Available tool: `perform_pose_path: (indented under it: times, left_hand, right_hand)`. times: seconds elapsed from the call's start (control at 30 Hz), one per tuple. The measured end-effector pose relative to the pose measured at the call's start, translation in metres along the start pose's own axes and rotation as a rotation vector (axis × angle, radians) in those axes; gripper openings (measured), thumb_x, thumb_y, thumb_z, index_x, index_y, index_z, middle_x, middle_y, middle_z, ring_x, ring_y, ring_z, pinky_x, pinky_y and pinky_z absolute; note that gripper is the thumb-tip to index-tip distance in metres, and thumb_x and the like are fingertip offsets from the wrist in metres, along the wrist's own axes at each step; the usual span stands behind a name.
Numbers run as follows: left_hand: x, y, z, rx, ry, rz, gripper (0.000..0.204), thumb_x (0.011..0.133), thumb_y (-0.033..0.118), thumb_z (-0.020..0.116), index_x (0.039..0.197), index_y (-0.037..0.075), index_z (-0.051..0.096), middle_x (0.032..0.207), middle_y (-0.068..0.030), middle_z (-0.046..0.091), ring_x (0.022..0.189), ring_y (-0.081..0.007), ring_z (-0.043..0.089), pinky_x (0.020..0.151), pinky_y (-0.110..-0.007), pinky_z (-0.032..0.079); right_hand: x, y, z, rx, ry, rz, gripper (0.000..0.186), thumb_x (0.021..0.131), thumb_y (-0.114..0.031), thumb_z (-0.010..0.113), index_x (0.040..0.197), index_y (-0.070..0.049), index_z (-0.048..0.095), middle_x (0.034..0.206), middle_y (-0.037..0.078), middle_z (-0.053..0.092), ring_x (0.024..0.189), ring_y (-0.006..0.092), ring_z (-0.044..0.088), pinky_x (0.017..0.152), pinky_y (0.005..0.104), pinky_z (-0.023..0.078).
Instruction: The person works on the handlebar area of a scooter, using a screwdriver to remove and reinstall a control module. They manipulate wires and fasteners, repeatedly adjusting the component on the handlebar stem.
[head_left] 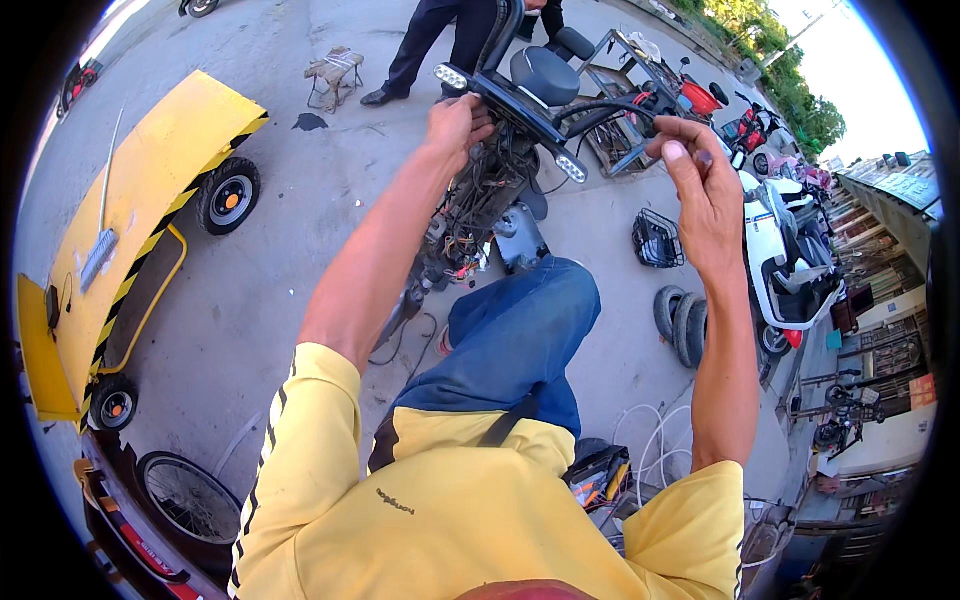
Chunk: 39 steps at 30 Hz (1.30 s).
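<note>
A partly stripped two-wheeler stands before me, its bundle of loose wires (465, 225) exposed. Across its top runs a black bar (515, 108) with a clear lamp at each end, and a dark padded seat (545, 75) shows beyond. My left hand (458, 128) is closed at the bar's left end, beside the lamp; what its fingers grip is hidden. Raised on the right, my right hand (700, 175) has its fingers curled toward the thumb, near the end of a black cable (605, 107). Whatever sits between those fingers is too small to name.
A yellow wheeled platform (150, 190) with a brush (98, 260) on it stands left. To the right are a black basket (657, 238), tyres (688, 325) and a white scooter (785, 250). A tool bag (600, 475) lies near my right side. Someone in dark trousers (440, 40) stands ahead.
</note>
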<state>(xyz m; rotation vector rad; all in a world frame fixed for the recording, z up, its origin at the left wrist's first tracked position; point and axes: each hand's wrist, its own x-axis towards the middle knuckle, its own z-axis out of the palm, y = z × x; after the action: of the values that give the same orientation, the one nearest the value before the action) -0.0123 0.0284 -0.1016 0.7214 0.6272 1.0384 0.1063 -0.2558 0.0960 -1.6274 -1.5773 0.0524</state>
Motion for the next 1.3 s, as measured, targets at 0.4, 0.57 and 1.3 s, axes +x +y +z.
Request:
perform_pose_path:
  times: [0.4,0.57,1.3]
  left_hand:
    - [-0.18,-0.074,-0.038,0.239,-0.203,0.206,0.011,0.104,0.002,0.058,0.114,0.001,0.063,0.099,-0.0058,0.069,0.082,-0.0106,0.063,0.072,-0.027,0.054]
    - [-0.23,-0.149,-0.043,0.733,-0.382,0.145,0.011,0.105,0.005,0.059,0.114,0.003,0.064,0.096,-0.0026,0.068,0.081,-0.0084,0.061,0.071,-0.027,0.051]
    - [-0.202,-0.281,0.065,1.598,-0.9,0.379,0.023,0.084,0.016,0.08,0.082,0.008,0.058,0.08,-0.0089,0.058,0.068,-0.0315,0.064,0.058,-0.042,0.051]
  right_hand:
    - [-0.224,0.065,-0.167,-0.451,0.615,0.491,0.045,0.106,-0.048,0.066,0.099,-0.003,0.072,0.08,0.001,0.062,0.07,0.0082,0.051,0.063,0.026,0.043]
    - [-0.262,0.11,-0.189,-0.175,0.821,0.592,0.036,0.1,-0.037,0.079,0.1,-0.001,0.077,0.077,0.001,0.065,0.067,0.0071,0.055,0.062,0.0238,0.044]
    - [-0.277,0.497,0.065,1.277,0.782,1.348,0.032,0.105,-0.021,0.065,0.132,-0.004,0.063,0.109,0.009,0.076,0.094,0.0179,0.071,0.076,0.0304,0.054]
